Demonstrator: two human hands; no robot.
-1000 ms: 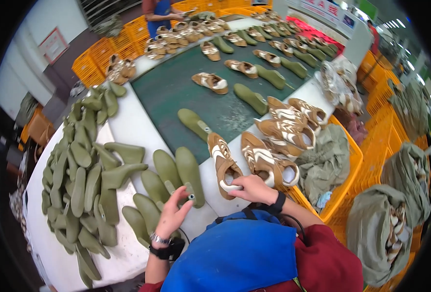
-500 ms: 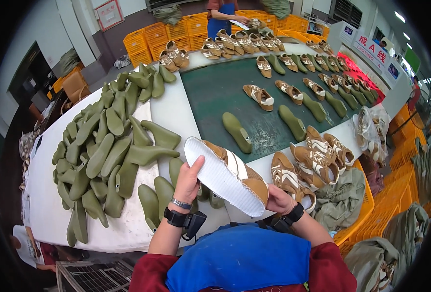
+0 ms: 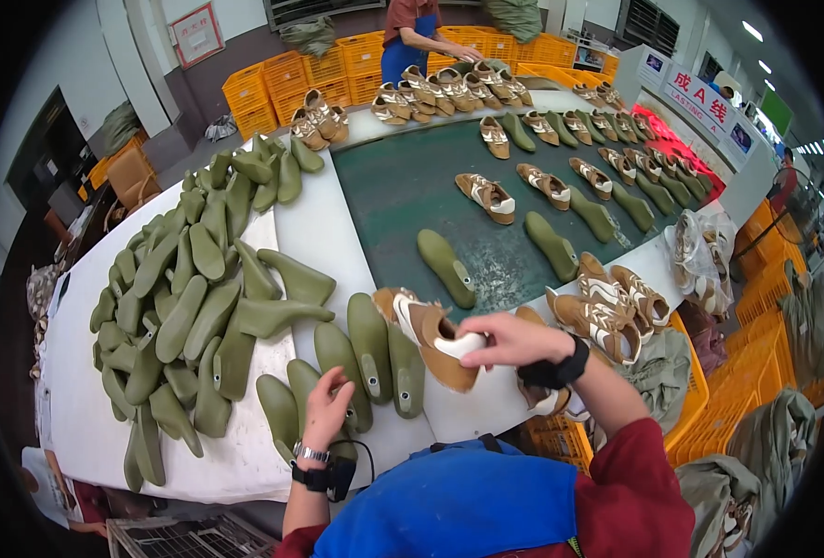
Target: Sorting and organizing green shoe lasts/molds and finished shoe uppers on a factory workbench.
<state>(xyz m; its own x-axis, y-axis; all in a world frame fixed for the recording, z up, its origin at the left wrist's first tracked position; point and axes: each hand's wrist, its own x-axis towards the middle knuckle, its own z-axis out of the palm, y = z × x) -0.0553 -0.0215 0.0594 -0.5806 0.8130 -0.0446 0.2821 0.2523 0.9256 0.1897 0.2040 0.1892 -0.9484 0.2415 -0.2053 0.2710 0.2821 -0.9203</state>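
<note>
My right hand (image 3: 524, 340) grips a brown and white shoe upper (image 3: 416, 321) by its white heel, holding it above the white table in front of me. The upper is right side up, its toe pointing away to the left. My left hand (image 3: 326, 409) is off the upper, fingers loosely curled and apart, with nothing visible in them. It hovers over or touches the near green shoe lasts (image 3: 278, 409); which one I cannot tell. More lasts (image 3: 371, 349) stand in a row just left of the upper. Several similar uppers (image 3: 591, 316) sit beyond my right wrist.
A big heap of green lasts (image 3: 184, 312) covers the left of the white table (image 3: 245, 456). Lasts and shoes stand in rows on the dark green conveyor (image 3: 384, 214) ahead. Orange crates (image 3: 747, 381) line the right side. Across the table, a person in a blue apron (image 3: 401, 58) handles shoes.
The upper has turned from showing its white underside to right side up. My left hand has let go of it and moved down and left to the lasts; my right hand keeps hold.
</note>
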